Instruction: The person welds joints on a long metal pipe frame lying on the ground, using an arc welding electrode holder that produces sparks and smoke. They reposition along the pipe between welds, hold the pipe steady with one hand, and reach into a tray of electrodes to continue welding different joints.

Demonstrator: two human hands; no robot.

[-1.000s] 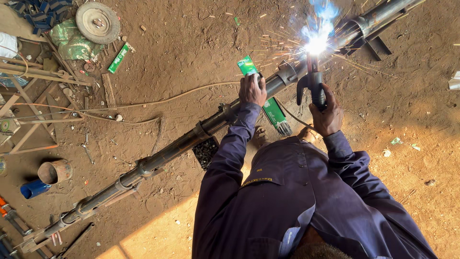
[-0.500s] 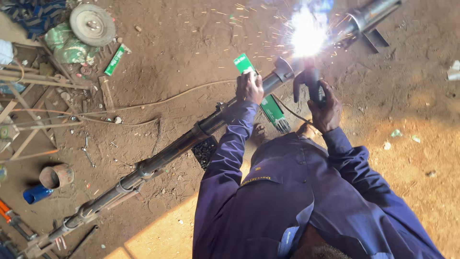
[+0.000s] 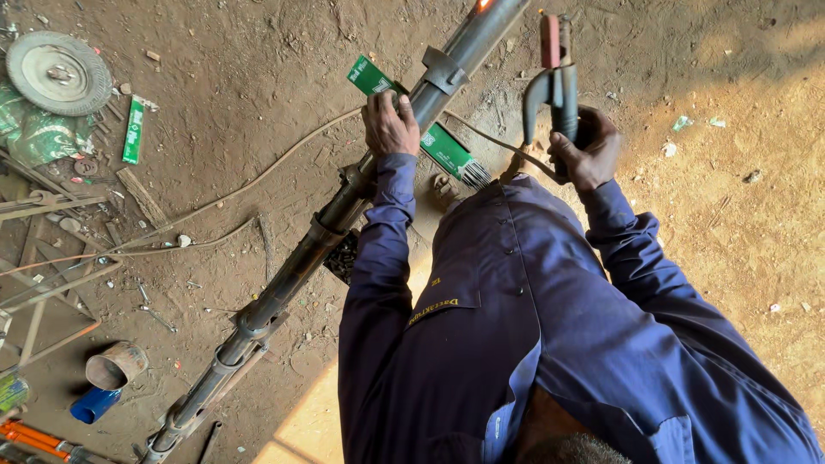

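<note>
Clearly the work in hand is welding on the long steel pipe (image 3: 301, 258), which runs on a slant from the lower left of the frame to the top centre. It looks to be at a pause between passes: the electrode holder (image 3: 554, 82) stands upright and clear of the pipe, right of it near the top of the frame, while a small orange glow (image 3: 481, 5) shows on the pipe at the very top edge.

The left hand (image 3: 391, 127) lies on the pipe just below a dark collar (image 3: 443, 69), fingers curled together over the round wall. The right hand (image 3: 584, 150) is closed in a fist around the holder's handle, fingers wrapped tight. Whether a rod sits in the clamp I cannot tell.

To my eye, a further pass would call for a steady brace on the pipe and the holder brought back to the glowing joint.

The pipe is dark, scaled and jointed with sleeves. Under it lies a flat green box (image 3: 447, 150) with grey rods fanning out of its open end. A thin cable (image 3: 258, 176) trails over the dusty brown earth. A worn grey disc (image 3: 58, 73) lies at the upper left, a rusty tin can (image 3: 112, 368) at the lower left
</note>
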